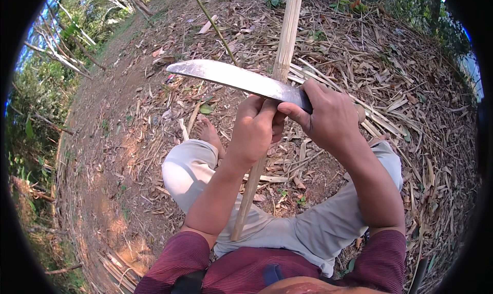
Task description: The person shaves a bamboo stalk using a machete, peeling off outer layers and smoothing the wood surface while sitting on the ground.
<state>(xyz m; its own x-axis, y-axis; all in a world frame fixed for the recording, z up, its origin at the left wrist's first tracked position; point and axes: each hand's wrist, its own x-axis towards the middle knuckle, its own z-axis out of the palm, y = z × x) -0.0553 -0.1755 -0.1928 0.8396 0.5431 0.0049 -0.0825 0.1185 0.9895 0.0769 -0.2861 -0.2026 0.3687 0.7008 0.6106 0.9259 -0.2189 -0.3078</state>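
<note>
Bamboo strip [287, 32] runs upright, left hand [254, 129] gripping; right hand [328, 116] grips leftward-pointing knife [231, 78].

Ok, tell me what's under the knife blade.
Under the knife runs a bamboo strip, gripped by the left hand. The right hand covers the handle. Below lie dry leaves and a bare foot. The hands hide where blade meets strip.

The person wears a short-sleeved top [257, 268] of dark maroon with fine ribbing — its sleeves end above the elbows, leaving both forearms bare. Pale grey-beige trousers [308, 227] cover the legs, creased at the knees. One foot [209, 134] is bare — no shoe or sandal. The hands [254, 129] carry no gloves, rings or watch.
</note>
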